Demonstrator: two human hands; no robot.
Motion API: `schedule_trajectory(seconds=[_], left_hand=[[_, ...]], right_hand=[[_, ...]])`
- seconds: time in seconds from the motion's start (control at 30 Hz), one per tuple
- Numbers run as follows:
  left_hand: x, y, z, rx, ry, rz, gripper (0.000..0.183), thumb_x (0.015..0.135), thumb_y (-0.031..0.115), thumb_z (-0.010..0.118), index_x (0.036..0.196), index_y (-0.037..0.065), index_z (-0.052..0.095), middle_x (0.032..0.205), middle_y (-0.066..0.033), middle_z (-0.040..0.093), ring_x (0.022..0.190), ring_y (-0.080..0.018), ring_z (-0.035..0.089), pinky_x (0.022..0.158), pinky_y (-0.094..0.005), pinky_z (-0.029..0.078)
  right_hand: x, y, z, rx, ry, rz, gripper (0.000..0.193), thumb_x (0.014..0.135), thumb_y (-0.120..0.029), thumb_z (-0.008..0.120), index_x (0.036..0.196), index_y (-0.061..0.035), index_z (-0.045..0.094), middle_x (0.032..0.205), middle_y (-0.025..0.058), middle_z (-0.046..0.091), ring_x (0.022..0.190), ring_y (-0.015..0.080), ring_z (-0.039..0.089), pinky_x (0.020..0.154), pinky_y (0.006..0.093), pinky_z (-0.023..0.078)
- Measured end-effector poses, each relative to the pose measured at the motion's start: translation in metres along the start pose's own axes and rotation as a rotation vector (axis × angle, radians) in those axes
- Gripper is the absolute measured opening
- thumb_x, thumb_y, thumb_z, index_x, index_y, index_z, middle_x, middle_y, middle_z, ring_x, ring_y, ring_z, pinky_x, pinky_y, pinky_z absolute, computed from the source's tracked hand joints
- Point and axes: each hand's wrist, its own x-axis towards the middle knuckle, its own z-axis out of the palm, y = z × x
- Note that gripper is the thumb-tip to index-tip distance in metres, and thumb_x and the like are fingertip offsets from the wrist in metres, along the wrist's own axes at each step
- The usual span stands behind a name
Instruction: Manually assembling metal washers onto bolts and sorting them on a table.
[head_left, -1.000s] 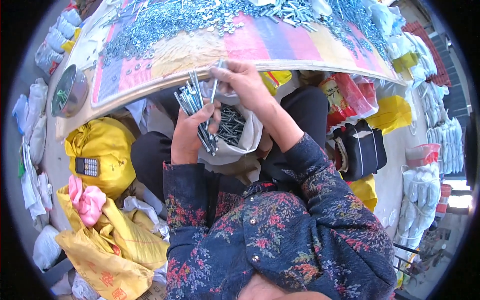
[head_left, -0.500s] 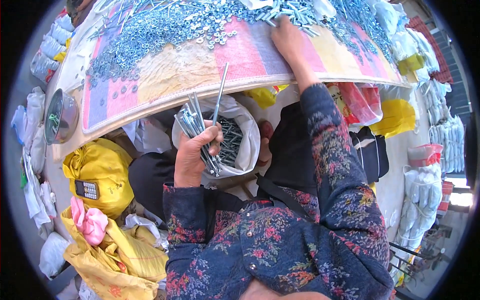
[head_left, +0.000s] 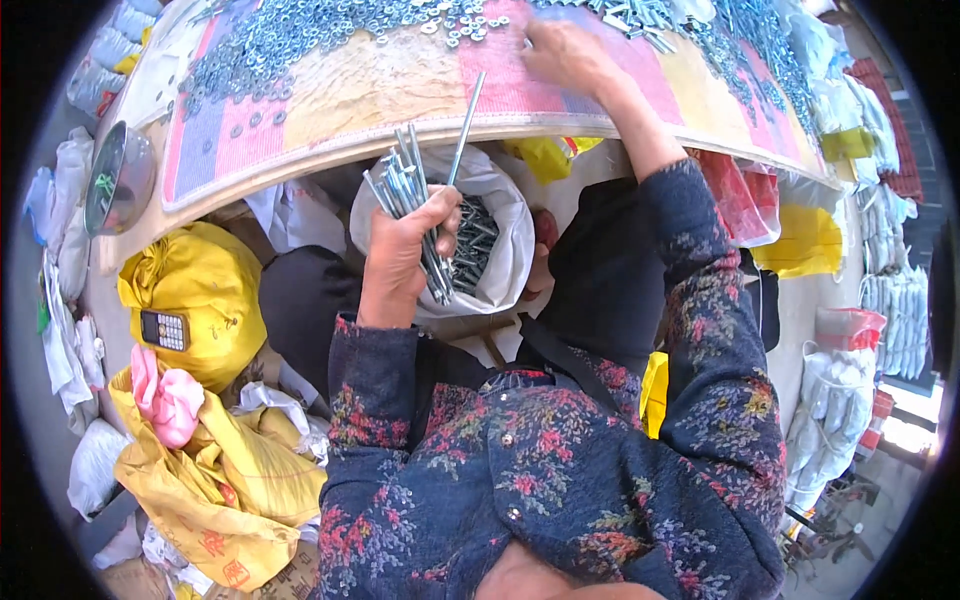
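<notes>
My left hand [head_left: 415,245] is closed round an upright bundle of long silver bolts [head_left: 405,185]. One longer bolt [head_left: 468,130] sticks up apart from the others, between thumb and fingers. Behind this hand, a white sack [head_left: 515,265] holds many similar metal pieces [head_left: 478,240]. Over the striped cloth [head_left: 370,130] on the table, my right hand [head_left: 575,55] has its fingertips drawn together beside the loose washers and nuts [head_left: 455,25]. Blur hides what is between those fingertips. A heap of metal sleeves [head_left: 640,22] lies to the right of it.
A bowl [head_left: 120,180] stands at the table's left corner. Below it are a tied yellow bag [head_left: 190,280] with a phone [head_left: 165,330] on it, and an opened yellow sack [head_left: 240,480] with pink cloth [head_left: 168,400]. Wrapped bundles [head_left: 835,420] stand at the right.
My right hand has left the heap of sleeves and moved left toward the washers. My left hand still grips the bolts. The view has shifted, so the table sits higher in the picture.
</notes>
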Motion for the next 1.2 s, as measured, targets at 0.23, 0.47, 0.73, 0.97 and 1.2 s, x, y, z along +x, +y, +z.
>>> schedule_trajectory(seconds=[0.23,0.47,0.73,0.97,1.2], left_hand=[[-0.009,0.004,-0.007,0.058,0.048,0.013,0.014,0.083,0.008,0.068,0.09,-0.003,0.063,0.067,-0.006,0.057,0.046,-0.01,0.048,0.041,-0.0209,0.038],[-0.019,0.007,-0.022,0.05,0.025,0.057,0.015,0.082,0.008,0.067,0.091,-0.003,0.062,0.067,-0.0057,0.057,0.045,-0.01,0.048,0.041,-0.0213,0.038],[-0.036,0.029,-0.045,0.032,0.091,0.168,0.016,0.085,0.013,0.067,0.091,-0.001,0.061,0.072,-0.0066,0.06,0.046,-0.0098,0.05,0.042,-0.0203,0.039],[-0.055,0.043,-0.076,-0.448,0.004,0.16,0.02,0.091,0.016,0.061,0.109,0.006,0.06,0.083,-0.0083,0.063,0.053,-0.0122,0.056,0.043,-0.0203,0.044],[-0.064,0.054,-0.088,-0.517,-0.077,0.223,0.027,0.092,0.016,0.061,0.109,-0.004,0.056,0.081,-0.0081,0.059,0.048,-0.0091,0.049,0.046,-0.0216,0.038]], right_hand=[[-0.041,-0.046,-0.037,1.713,-0.123,0.187,0.017,0.096,-0.013,0.05,0.105,-0.0003,0.057,0.076,0.0064,0.062,0.05,0.0053,0.038,0.046,0.0182,0.031],[-0.045,-0.075,-0.02,1.977,0.18,0.272,0.019,0.097,-0.016,0.053,0.1,0.0018,0.059,0.094,0.0172,0.069,0.064,0.0095,0.062,0.055,0.0158,0.048],[-0.046,-0.17,-0.037,1.505,-0.289,-0.041,0.024,0.091,-0.021,0.062,0.105,-0.0015,0.065,0.09,0.0042,0.068,0.072,0.009,0.06,0.066,0.0235,0.048],[-0.05,-0.231,-0.044,1.678,-0.502,-0.202,0.02,0.09,-0.016,0.064,0.102,-0.0003,0.067,0.081,0.0002,0.065,0.071,0.0067,0.057,0.068,0.0233,0.047],[0.057,-0.22,-0.029,1.159,0.137,-0.199,0.039,0.091,-0.039,0.058,0.113,-0.0072,0.066,0.089,0.0116,0.071,0.085,0.0185,0.068,0.072,0.0336,0.051]])
